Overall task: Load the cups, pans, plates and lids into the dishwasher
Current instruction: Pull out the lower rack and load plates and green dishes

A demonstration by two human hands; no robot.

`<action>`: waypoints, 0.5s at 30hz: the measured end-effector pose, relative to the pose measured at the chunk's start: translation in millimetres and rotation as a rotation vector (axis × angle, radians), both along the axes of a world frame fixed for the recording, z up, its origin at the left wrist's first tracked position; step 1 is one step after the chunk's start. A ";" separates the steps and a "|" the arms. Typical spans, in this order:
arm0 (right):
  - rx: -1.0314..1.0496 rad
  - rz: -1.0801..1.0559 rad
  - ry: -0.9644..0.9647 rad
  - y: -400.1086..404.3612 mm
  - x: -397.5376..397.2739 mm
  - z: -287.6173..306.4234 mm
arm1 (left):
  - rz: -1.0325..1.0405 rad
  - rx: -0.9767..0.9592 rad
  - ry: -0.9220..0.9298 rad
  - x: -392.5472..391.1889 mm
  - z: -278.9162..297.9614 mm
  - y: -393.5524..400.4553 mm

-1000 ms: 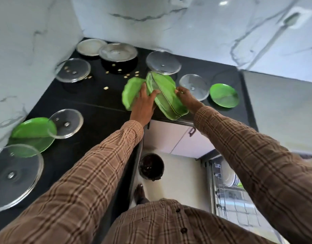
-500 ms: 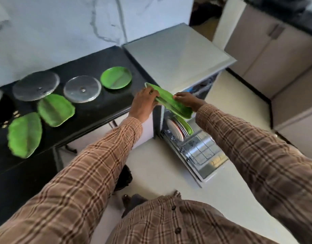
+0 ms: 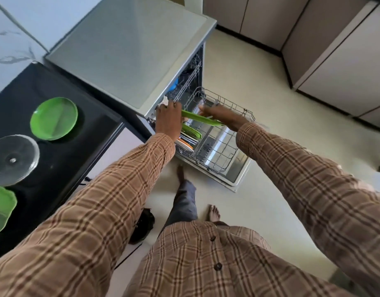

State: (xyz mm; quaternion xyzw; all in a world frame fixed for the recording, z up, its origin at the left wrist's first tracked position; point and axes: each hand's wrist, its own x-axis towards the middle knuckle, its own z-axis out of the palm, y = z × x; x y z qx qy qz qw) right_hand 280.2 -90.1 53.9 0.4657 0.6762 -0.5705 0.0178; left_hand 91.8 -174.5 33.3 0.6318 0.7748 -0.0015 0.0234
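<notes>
Over the pulled-out dishwasher rack (image 3: 219,151), left hand (image 3: 168,118) and right hand (image 3: 222,116) both grip one green plate (image 3: 200,118), more plates (image 3: 189,138) racked just below them.

Both arms outstretched; left hand (image 3: 168,118), right hand (image 3: 222,116) gripping.
</notes>
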 end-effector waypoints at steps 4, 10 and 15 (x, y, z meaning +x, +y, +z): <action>0.059 -0.041 0.002 23.4 -8.5 -36.5 | -0.059 -0.087 -0.029 -17.0 -41.4 58.5; 0.152 -0.173 -0.147 66.9 -34.4 -141.1 | -0.056 -0.215 -0.177 -41.7 -134.9 134.1; 0.239 -0.208 -0.329 92.1 -54.0 -234.8 | -0.022 -0.255 -0.243 -59.5 -253.7 175.1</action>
